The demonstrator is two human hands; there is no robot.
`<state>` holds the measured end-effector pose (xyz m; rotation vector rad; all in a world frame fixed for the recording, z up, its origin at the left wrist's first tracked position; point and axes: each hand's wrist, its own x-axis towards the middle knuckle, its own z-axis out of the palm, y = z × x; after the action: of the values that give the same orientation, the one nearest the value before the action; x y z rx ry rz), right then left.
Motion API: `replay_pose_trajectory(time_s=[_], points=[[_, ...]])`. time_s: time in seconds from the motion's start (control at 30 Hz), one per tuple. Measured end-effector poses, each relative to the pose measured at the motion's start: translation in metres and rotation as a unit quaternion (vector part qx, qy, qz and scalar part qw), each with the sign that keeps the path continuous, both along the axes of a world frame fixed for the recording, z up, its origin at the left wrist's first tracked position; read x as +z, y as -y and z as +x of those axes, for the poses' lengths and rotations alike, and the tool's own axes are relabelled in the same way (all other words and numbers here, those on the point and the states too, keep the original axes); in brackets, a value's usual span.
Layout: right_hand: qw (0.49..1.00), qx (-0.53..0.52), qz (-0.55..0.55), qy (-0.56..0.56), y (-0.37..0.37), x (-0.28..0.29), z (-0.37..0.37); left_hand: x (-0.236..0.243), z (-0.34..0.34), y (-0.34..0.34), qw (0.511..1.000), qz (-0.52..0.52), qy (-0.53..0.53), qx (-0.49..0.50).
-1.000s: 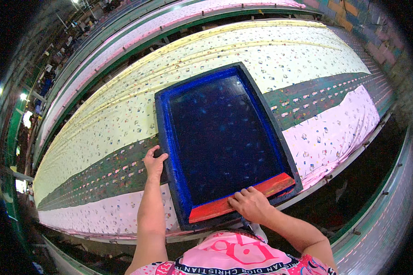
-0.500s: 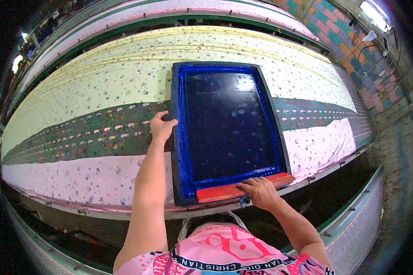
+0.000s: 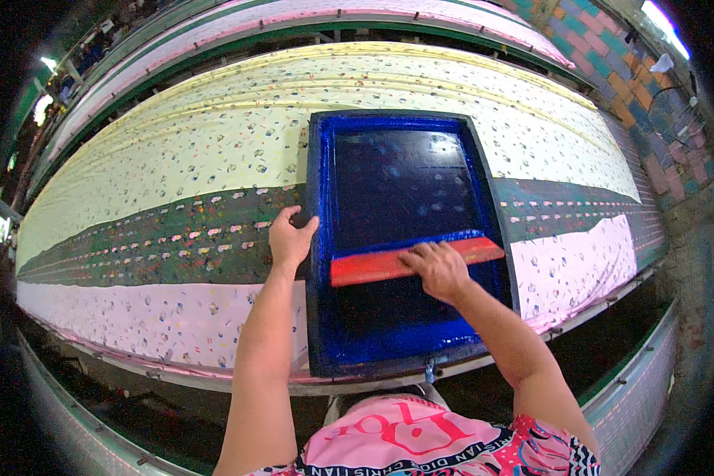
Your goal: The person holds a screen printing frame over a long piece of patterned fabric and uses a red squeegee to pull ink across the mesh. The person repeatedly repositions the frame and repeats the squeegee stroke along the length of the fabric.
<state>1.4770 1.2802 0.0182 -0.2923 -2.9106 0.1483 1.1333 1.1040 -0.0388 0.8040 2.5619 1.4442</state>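
A dark screen-printing frame [image 3: 317, 301] with blue ink inside lies on patterned fabric. My left hand [image 3: 292, 236] is closed on the frame's left side, at about mid-height. My right hand [image 3: 440, 274] grips a red squeegee [image 3: 357, 268], which lies crosswise a little below the middle of the screen. Blue ink shows along the squeegee's far edge and in the band below it. Pale yellow printed fabric [image 3: 174, 163] lies beyond a dark green printed strip of table [image 3: 151, 238], and pink printed fabric [image 3: 135, 317] lies on the near side.
A rail [image 3: 198, 382] runs along the table's front edge, with a small metal fitting [image 3: 430, 369] below the frame. Further long tables with fabric [image 3: 309, 12] stand beyond. A multicoloured block surface [image 3: 587, 47] and a bright lamp [image 3: 665, 28] are at the upper right.
My right hand has pushed the red squeegee away from me, from the frame's near end toward its middle. My left hand stays on the left side; the view has shifted.
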Motion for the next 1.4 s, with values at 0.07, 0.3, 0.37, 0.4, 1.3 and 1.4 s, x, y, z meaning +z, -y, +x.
replay_pose_trajectory(time_s=[0.07, 0.3, 0.37, 0.4, 1.3, 1.4], points=[[1.000, -0.009, 0.023, -0.003, -0.038, -0.001, -0.039, 0.006, 0.005, -0.003, 0.999, -0.025, -0.044, 0.005], [0.998, -0.043, 0.047, -0.028, -0.172, -0.017, -0.165, 0.005, 0.004, -0.003, 0.968, -0.097, -0.227, 0.042], [0.997, -0.051, 0.052, -0.035, -0.204, -0.017, -0.194, 0.008, 0.005, -0.004, 0.966, -0.124, -0.222, 0.045], [0.996, -0.047, 0.063, -0.037, -0.220, -0.019, -0.206, 0.010, 0.007, -0.006, 0.964, -0.132, -0.225, 0.049], [0.990, -0.013, -0.008, 0.142, -0.206, 0.036, -0.167, 0.004, 0.001, -0.004, 0.970, -0.101, -0.216, 0.050], [0.988, 0.000, 0.000, 0.152, -0.157, 0.030, -0.119, -0.002, -0.006, -0.004, 0.970, -0.094, -0.217, 0.051]])
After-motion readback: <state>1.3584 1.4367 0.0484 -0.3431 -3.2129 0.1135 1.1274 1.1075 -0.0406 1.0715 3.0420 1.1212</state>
